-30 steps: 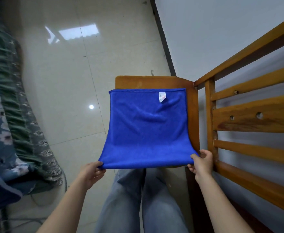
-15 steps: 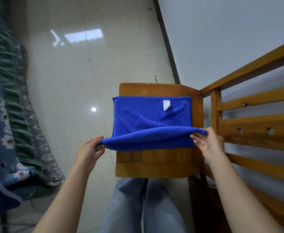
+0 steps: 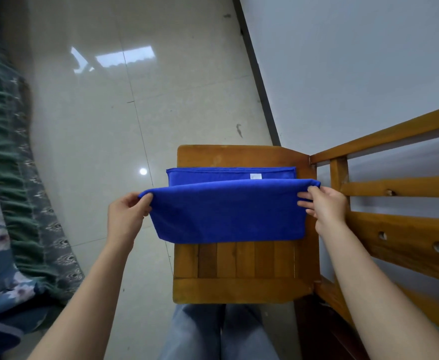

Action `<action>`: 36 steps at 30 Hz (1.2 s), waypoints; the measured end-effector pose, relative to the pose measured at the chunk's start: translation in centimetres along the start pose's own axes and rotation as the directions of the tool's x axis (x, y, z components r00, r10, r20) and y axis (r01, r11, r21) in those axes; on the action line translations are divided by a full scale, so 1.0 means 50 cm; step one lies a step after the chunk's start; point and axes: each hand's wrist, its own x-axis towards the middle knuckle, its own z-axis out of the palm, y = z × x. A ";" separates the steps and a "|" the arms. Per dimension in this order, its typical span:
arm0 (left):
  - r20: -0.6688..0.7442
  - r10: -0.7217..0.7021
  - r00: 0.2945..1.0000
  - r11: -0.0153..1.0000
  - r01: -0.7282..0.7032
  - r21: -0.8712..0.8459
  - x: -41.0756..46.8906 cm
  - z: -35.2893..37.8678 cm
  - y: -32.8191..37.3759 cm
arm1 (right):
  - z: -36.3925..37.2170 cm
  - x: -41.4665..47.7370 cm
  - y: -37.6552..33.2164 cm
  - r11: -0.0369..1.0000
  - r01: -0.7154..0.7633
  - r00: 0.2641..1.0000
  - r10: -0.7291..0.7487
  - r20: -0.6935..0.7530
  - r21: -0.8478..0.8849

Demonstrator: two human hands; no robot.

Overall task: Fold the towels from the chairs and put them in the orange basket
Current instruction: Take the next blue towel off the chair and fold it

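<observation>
Since half a second ago, both hands have carried the towel's (image 3: 228,214) near edge farther over the far half. The left hand (image 3: 126,216) and right hand (image 3: 326,205) each pinch a corner. The towel lies on the wooden chair seat (image 3: 241,266), its long axis running left to right.

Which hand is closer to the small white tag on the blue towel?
The right hand. It pinches the lifted fold of the blue towel just right of the small white tag; the left hand pinches the fold's far left end, much farther away.
</observation>
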 end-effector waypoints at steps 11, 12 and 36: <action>0.144 -0.023 0.989 0.964 -0.016 0.267 0.043 0.112 -0.048 | 0.080 0.014 0.066 0.712 0.291 0.956 -0.242 0.165 -0.639; 0.194 0.043 0.980 0.919 -0.115 0.378 0.028 0.123 -0.064 | 0.084 0.002 0.083 0.521 0.404 0.911 -0.308 0.275 -0.752; 0.522 -0.096 0.848 0.323 -0.469 0.822 -0.062 0.110 -0.169 | 0.008 -0.008 0.210 0.743 0.027 0.999 -0.036 0.001 -0.669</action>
